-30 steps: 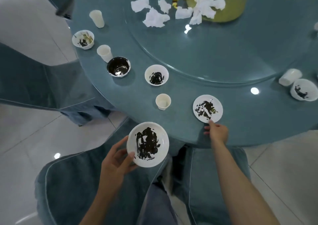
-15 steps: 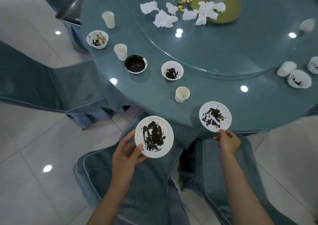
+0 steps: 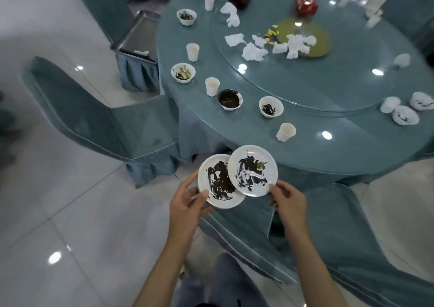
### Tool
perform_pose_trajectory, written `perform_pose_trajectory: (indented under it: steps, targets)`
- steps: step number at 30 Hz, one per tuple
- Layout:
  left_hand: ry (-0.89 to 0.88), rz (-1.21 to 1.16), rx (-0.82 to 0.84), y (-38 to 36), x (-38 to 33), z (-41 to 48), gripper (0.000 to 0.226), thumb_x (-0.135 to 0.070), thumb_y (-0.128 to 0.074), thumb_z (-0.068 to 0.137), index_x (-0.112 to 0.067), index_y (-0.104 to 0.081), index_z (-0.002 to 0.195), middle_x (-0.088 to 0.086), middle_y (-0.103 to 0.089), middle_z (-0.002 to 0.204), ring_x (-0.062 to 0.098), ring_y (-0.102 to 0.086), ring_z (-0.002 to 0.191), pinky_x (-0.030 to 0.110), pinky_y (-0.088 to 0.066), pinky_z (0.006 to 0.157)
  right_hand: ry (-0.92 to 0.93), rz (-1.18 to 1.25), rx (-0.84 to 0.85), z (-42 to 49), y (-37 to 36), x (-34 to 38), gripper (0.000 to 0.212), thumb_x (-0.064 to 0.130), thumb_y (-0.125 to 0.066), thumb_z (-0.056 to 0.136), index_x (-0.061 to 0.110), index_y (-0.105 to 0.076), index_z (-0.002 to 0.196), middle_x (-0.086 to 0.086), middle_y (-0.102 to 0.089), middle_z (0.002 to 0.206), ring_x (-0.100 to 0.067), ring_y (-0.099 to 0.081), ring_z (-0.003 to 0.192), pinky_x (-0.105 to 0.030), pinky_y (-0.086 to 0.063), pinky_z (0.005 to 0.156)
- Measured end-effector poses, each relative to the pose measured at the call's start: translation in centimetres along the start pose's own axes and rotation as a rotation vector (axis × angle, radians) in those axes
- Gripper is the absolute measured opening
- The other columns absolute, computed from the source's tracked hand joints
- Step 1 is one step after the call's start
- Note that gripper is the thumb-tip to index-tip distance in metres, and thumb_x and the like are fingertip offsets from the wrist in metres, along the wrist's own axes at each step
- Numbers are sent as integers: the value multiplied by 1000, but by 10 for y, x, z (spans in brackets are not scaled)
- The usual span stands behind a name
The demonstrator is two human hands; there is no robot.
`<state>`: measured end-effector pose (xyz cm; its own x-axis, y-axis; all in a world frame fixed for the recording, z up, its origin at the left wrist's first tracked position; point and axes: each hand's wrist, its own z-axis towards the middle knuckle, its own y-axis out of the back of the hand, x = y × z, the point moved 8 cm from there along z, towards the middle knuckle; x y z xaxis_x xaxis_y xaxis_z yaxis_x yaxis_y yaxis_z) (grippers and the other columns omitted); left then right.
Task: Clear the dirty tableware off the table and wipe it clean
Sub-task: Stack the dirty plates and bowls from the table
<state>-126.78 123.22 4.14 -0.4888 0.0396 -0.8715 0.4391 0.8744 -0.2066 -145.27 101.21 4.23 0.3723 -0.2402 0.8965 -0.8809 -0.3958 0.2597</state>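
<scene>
Stacking step: my left hand [image 3: 187,206] pinches one sauce-smeared white round plate [image 3: 217,182], my right hand [image 3: 290,203] pinches another smeared white plate [image 3: 252,170] overlapping it, both just off the round teal table's [image 3: 328,147] near edge. Next I'd nest them, then grab bowls.

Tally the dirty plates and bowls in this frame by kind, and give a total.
Plates: 2, one in the left hand, one in the right hand, overlapping
Bowls: 6, all on the table
Total: 8
</scene>
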Motion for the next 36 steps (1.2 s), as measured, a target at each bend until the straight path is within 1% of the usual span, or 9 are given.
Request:
perform_pose_trajectory:
  steps: [6, 11, 14, 18, 23, 26, 30, 33, 36]
  targets:
    - [-15, -3, 26, 23, -19, 27, 49, -7, -75, 92, -26, -63, 136, 2, -78, 111, 23, -75, 104, 47, -64, 82, 203, -238, 83, -9, -64, 22, 24, 13, -67, 98, 25, -71, 119, 8, -73, 71, -6, -61, 52, -20, -53, 58]
    - [-18, 43, 52, 29, -35, 73, 51, -7, -76, 90, -28, -63, 136, 3, -77, 117, 24, -74, 108, 46, -64, 81, 225, -286, 128, 16, -111, 32, 25, 17, -64, 100, 24, -69, 123, 12, -74, 81, -4, -69, 67, -12, -52, 62]
    - [-7, 69, 79, 32, -50, 101, 52, -5, -74, 92, -27, -62, 137, 4, -76, 120, 25, -73, 110, 47, -63, 83, 194, -252, 147, 35, -135, 39, 26, 16, -63, 101, 23, -69, 125, 22, -71, 93, 9, -67, 84, -12, -55, 74]
    - [-10, 83, 100, 43, -73, 131, 52, -4, -72, 93, -26, -61, 138, 8, -74, 123, 27, -72, 112, 50, -62, 87, 91, -56, 205, 57, -171, 49, 29, 12, -62, 101, 22, -69, 128, 12, -78, 91, -12, -74, 81, -35, -64, 73]
    - [14, 80, 121, 63, -93, 169, 53, -3, -68, 95, -28, -58, 141, 8, -74, 125, 29, -70, 117, 53, -60, 93, 86, 55, 222, 68, -209, 75, 32, 7, -64, 100, 30, -71, 121, 10, -79, 93, -15, -75, 75, -28, -61, 63]
    - [20, 68, 144, 81, -106, 190, 53, -2, -65, 96, -26, -56, 143, 7, -73, 127, 29, -69, 118, 51, -60, 93, 118, 10, 212, 69, -238, 87, 35, 6, -66, 98, 35, -71, 117, 9, -79, 97, -14, -75, 79, -31, -62, 69]
    - [22, 88, 189, 118, -127, 224, 51, -2, -62, 99, -26, -55, 144, 6, -72, 129, 30, -70, 117, 54, -60, 92, 134, -40, 200, 67, -289, 99, 37, 2, -69, 95, 19, -72, 129, 3, -79, 100, -13, -75, 82, -23, -60, 67]
    - [2, 95, 199, 160, -154, 253, 49, 0, -62, 99, -29, -59, 139, 3, -74, 125, 24, -72, 112, 41, -64, 82, 162, -62, 176, 54, -343, 116, 40, 0, -71, 93, 16, -71, 129, 3, -78, 104, -6, -73, 88, -16, -57, 70]
    - [-23, 90, 214, 212, -193, 280, 49, 1, -65, 97, -25, -59, 138, 1, -76, 121, 22, -74, 108, 39, -65, 77, 174, -60, 150, 38, -406, 131, 40, 3, -73, 93, 20, -71, 128, 6, -78, 103, -10, -73, 93, -22, -60, 75]
